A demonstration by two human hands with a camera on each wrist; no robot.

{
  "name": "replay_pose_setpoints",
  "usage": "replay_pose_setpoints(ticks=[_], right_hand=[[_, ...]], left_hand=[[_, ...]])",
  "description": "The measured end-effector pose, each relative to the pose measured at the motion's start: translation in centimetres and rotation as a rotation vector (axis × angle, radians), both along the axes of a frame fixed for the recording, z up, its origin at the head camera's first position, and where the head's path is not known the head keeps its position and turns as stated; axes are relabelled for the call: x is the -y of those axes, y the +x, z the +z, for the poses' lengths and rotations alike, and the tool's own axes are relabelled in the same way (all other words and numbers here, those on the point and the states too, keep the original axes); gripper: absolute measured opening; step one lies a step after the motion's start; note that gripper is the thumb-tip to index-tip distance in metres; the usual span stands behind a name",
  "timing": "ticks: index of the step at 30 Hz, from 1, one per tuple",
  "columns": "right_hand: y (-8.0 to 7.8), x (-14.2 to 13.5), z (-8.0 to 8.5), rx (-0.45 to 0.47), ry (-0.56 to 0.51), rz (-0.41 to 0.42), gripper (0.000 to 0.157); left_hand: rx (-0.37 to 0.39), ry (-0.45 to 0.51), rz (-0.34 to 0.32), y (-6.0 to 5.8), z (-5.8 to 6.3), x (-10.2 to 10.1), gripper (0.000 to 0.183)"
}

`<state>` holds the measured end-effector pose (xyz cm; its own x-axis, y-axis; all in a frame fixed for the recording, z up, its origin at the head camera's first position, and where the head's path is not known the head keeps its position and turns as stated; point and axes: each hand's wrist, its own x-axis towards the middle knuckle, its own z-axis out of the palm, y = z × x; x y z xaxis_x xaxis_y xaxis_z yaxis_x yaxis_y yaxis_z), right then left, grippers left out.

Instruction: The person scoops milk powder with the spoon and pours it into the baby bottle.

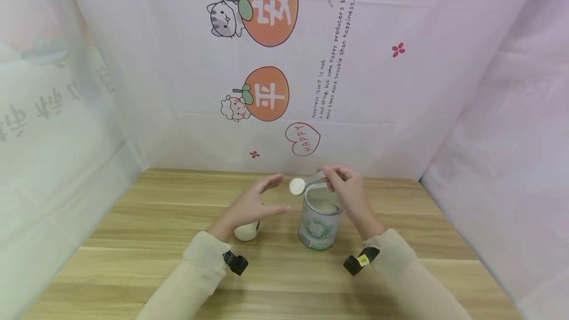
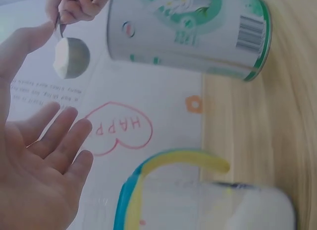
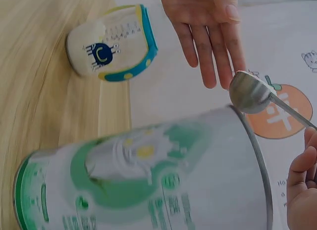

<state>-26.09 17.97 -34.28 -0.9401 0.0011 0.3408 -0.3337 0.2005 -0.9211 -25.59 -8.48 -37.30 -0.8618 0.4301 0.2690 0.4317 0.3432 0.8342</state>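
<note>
My right hand pinches the handle of a metal measuring scoop and holds it beside the mouth of an upright milk powder tin. White powder fills the scoop's bowl. The open tin, white with green print, also has powder inside. My left hand is spread with nothing in it, thumb and fingers apart, to the left of the scoop. Below it a baby bottle stands on the table, with a blue and yellow collar and handle; in the head view the hand covers most of it.
The wood-grain table ends at a white printed cloth behind the tin. More cloth hangs at the left and right sides. A black camera strap sits on each wrist over light sleeves.
</note>
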Motion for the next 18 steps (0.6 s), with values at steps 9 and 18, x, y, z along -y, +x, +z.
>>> replay_pose_setpoints(ticks=[9,18], right_hand=[[-0.3,2.5,0.0,-0.001,-0.031,0.051,0.036],[-0.3,4.7,-0.1,-0.017,-0.089,0.085,0.030]], left_hand=[[0.010,0.003,0.047,0.2,0.3,2.8,0.086],[0.032,0.003,0.075,0.6,-0.9,5.7,0.083]])
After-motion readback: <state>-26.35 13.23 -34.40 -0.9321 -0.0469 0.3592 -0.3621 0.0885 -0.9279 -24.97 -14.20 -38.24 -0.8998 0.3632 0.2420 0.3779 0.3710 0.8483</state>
